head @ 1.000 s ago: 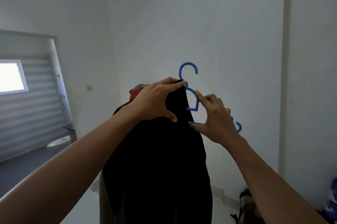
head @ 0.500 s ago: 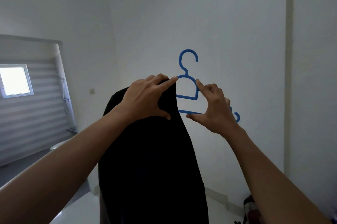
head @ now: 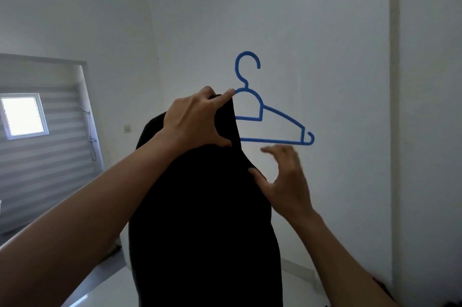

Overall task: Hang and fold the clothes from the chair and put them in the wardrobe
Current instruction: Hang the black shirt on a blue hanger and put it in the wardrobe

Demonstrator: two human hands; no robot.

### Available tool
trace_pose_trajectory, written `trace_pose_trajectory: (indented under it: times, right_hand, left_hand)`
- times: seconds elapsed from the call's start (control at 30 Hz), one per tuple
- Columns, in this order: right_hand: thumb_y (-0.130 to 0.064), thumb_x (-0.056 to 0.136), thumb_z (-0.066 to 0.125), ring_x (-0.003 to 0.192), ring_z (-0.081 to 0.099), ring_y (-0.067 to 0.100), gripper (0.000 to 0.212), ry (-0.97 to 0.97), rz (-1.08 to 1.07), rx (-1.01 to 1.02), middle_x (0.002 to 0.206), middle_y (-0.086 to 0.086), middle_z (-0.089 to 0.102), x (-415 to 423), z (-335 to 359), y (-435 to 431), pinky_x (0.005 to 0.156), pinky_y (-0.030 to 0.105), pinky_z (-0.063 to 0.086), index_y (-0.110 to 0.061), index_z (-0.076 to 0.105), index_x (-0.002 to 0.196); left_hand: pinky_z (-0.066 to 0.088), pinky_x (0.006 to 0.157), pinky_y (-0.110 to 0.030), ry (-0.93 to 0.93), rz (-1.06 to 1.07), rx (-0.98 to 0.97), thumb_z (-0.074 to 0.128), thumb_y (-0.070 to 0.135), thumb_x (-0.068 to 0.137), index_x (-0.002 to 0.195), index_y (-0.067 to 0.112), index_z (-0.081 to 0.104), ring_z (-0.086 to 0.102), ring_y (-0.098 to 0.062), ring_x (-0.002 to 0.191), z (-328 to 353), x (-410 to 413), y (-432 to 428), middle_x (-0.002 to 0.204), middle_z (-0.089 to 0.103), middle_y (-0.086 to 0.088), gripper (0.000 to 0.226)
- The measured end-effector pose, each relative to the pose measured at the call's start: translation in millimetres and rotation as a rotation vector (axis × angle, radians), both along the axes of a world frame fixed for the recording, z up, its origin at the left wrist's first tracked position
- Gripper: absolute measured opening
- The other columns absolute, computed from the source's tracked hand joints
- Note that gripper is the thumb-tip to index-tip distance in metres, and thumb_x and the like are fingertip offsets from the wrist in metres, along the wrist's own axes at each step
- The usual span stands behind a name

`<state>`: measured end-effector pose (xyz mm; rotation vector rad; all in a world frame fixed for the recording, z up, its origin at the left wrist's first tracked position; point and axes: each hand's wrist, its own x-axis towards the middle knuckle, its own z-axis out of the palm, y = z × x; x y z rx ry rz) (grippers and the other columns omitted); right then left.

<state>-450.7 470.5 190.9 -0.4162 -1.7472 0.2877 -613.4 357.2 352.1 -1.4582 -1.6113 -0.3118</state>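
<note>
We had the blue plastic hanger (head: 275, 141) raised in the middle of the frame against the white wall (head: 325, 31), hook at the top, its right arm and lower bar bare. The black garment (head: 200, 206) was draped over the hanger's left half and hung straight down, past the bottom edge of the frame. Our left hand (head: 197, 119) was right at that shoulder. Its grip was clamped on the black garment, thumb pressed into the cloth from below, fingers curled over the top, index fingertip laid along the hanger's top edge just under the hook.

Our right hand (head: 287, 181) was lower, centre-right, just beneath the lower bar and clear of it. It was blurred, but its grip was apart, fingers spread and holding nothing. The thumb tip sat at the garment's right edge; whether it touched the cloth we could not tell.

At the left of the frame we saw a small bright window (head: 23, 115) in a striped grey wall, a shower fitting (head: 91, 136) beside it and a wall switch (head: 127, 128) nearer the middle. A strip of pale floor (head: 112, 286) showed at the lower left. Something dark sat in the lower right corner, too cut off to name.
</note>
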Motion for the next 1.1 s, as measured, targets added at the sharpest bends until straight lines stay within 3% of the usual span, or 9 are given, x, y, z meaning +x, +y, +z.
trace_pose_trajectory:
  times: [0.1, 0.17, 0.27, 0.37, 0.63, 0.73, 0.83, 0.97, 1.1]
  right_hand:
    - [-0.023, 0.089, 0.074, 0.094, 0.064, 0.010, 0.028, -0.100, 0.218, -0.275, 0.106, -0.006, 0.064, -3.4, -12.3, -5.4, 0.086, 0.033, 0.058, -0.028, 0.057, 0.110]
    - [-0.013, 0.090, 0.072, 0.084, 0.067, 0.012, 0.020, -0.003, 0.261, -0.353, 0.093, -0.003, 0.068, -2.0, -11.3, -2.0, 0.080, 0.031, 0.058, -0.022, 0.058, 0.102]
    - [-0.007, 0.090, 0.071, 0.088, 0.072, 0.019, 0.016, 0.217, 0.364, -0.492, 0.094, 0.005, 0.074, 8.4, 0.5, 6.4, 0.085, 0.039, 0.059, -0.013, 0.063, 0.103]
    - [-0.011, 0.091, 0.070, 0.094, 0.074, 0.017, 0.015, 0.349, 0.397, -0.615, 0.099, 0.003, 0.077, 20.0, 20.6, 10.8, 0.090, 0.036, 0.058, -0.015, 0.069, 0.106]
    - [-0.020, 0.097, 0.063, 0.095, 0.071, 0.019, 0.007, 0.626, 0.258, -0.674, 0.096, 0.000, 0.072, 15.3, 55.5, 14.5, 0.083, 0.027, 0.059, -0.018, 0.069, 0.096]
    - [-0.016, 0.095, 0.067, 0.096, 0.072, 0.016, 0.025, 0.672, 0.272, -0.622, 0.095, 0.001, 0.073, 17.7, 56.5, 9.4, 0.082, 0.020, 0.056, -0.018, 0.065, 0.120]
    - [-0.012, 0.093, 0.068, 0.093, 0.072, 0.010, 0.046, 0.552, 0.297, -0.534, 0.095, 0.000, 0.074, 17.8, 61.0, 10.4, 0.091, 0.022, 0.056, -0.017, 0.057, 0.138]
    - [-0.012, 0.094, 0.067, 0.103, 0.070, 0.010, 0.029, 0.507, 0.283, -0.506, 0.111, -0.005, 0.073, 23.4, 65.9, 12.7, 0.096, 0.028, 0.056, -0.014, 0.071, 0.123]
    - [-0.015, 0.093, 0.068, 0.102, 0.071, 0.017, 0.021, 0.519, 0.373, -0.612, 0.106, -0.002, 0.075, 30.5, 68.3, 17.3, 0.091, 0.030, 0.058, -0.015, 0.076, 0.112]
  left_hand:
    - [0.043, 0.068, -0.032, -0.023, -0.009, 0.040, 0.074, 0.076, 0.054, 0.150, 0.036, 0.034, 0.064, -0.029, 0.088, 9.3, -3.4, -0.7, 0.116, 0.059, -0.003, 0.112]
    - [0.046, 0.070, -0.034, -0.054, -0.011, 0.067, 0.074, 0.078, 0.053, 0.150, 0.037, 0.034, 0.064, -0.030, 0.089, 13.1, -7.3, -3.1, 0.115, 0.059, -0.003, 0.113]
    - [0.050, 0.078, -0.039, -0.142, -0.010, 0.085, 0.075, 0.079, 0.049, 0.150, 0.040, 0.032, 0.064, -0.032, 0.096, 14.4, -21.2, -11.9, 0.119, 0.058, -0.002, 0.116]
    - [0.051, 0.083, -0.043, -0.236, -0.032, 0.083, 0.070, 0.084, 0.045, 0.150, 0.041, 0.033, 0.063, -0.031, 0.101, 5.9, -38.1, -21.0, 0.120, 0.058, -0.002, 0.120]
    - [0.056, 0.080, -0.047, -0.354, -0.230, 0.117, 0.071, 0.079, 0.046, 0.150, 0.037, 0.033, 0.063, -0.027, 0.093, -38.6, -67.1, -28.6, 0.108, 0.060, -0.003, 0.118]
    - [0.056, 0.083, -0.048, -0.364, -0.261, 0.113, 0.073, 0.077, 0.046, 0.149, 0.037, 0.033, 0.062, -0.025, 0.094, -45.2, -71.0, -28.2, 0.110, 0.061, -0.002, 0.117]
    - [0.056, 0.085, -0.048, -0.385, -0.281, 0.141, 0.073, 0.077, 0.045, 0.148, 0.034, 0.034, 0.063, -0.025, 0.098, -50.7, -77.5, -33.8, 0.116, 0.062, -0.002, 0.118]
    - [0.057, 0.081, -0.046, -0.340, -0.276, 0.113, 0.067, 0.085, 0.048, 0.155, 0.040, 0.013, 0.065, -0.025, 0.094, -48.1, -73.4, -31.1, 0.122, 0.062, -0.005, 0.128]
    - [0.057, 0.085, -0.049, -0.327, -0.309, 0.093, 0.065, 0.089, 0.051, 0.156, 0.042, 0.006, 0.066, -0.025, 0.094, -44.5, -78.4, -31.7, 0.127, 0.062, -0.007, 0.129]
